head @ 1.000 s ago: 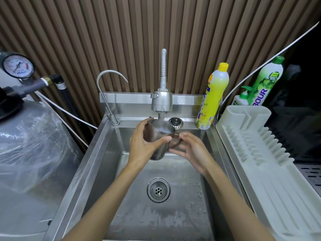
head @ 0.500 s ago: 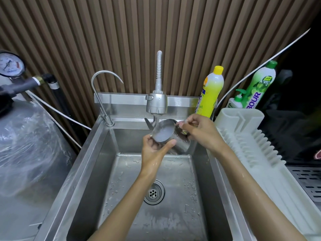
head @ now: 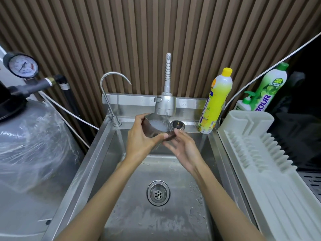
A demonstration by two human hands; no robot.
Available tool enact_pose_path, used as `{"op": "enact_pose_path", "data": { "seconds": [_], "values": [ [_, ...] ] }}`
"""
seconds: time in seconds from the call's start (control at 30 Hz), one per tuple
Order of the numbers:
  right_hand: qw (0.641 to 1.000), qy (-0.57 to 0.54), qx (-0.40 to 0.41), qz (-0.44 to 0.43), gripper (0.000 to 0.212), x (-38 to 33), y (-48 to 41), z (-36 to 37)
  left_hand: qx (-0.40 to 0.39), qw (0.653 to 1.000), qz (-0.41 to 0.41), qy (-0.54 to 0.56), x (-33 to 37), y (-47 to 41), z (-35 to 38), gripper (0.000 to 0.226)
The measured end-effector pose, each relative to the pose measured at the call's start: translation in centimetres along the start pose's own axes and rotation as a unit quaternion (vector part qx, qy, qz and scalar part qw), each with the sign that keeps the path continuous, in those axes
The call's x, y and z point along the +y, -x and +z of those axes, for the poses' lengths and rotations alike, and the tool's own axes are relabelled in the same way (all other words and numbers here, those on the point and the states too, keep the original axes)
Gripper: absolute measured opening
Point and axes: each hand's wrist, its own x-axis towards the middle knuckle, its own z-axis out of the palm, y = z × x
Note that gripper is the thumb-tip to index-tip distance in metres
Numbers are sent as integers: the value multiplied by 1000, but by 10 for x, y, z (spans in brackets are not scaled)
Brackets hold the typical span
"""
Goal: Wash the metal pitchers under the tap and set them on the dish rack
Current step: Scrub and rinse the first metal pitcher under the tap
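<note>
Steel pitcher point(head: 157, 126): held over the far part of the sink point(head: 97, 153), directly under the spray tap head point(head: 165, 105), mouth tilted up and full of foamy water.
Left hand point(head: 140, 138): wrapped closed around the pitcher body.
Right hand point(head: 182, 146): fingers closed at its right side, probably on the handle (mostly hidden).
Rinse advice: I think it is best to turn it slowly, then pour out.
Dish rack point(head: 260, 162): at right, holding no pitcher.
</note>
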Motion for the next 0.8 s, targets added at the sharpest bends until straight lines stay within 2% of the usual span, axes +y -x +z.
{"op": "enact_pose_path", "data": {
  "seconds": [0.17, 0.23, 0.4, 0.5, 0.6, 0.7, 0.8],
  "values": [
    [989, 137, 47, -4, 10, -2, 10, 1, 36, 995, -32, -92, 4, 11, -6, 76],
    [975, 209, 72, -9, 13, -13, 16, 4, 45, 994, -58, -82, 2, 18, -2, 72],
    [932, 340, 122, -26, 19, -40, 26, 5, 14, 981, -153, 117, -5, 33, 17, 53],
    [883, 437, 134, -105, 20, -54, 26, 8, -2, 948, -188, 256, -5, 37, 31, 43],
    [832, 511, 129, -172, 27, -66, 24, 14, -34, 933, -184, 308, -2, 33, 37, 45],
    [808, 540, 104, -213, 27, -70, 24, 22, -68, 948, -170, 260, -6, 22, 35, 55],
    [737, 618, 94, -256, 12, -65, 21, 27, -84, 973, -172, 127, -8, 12, 31, 64]
  ]
}}
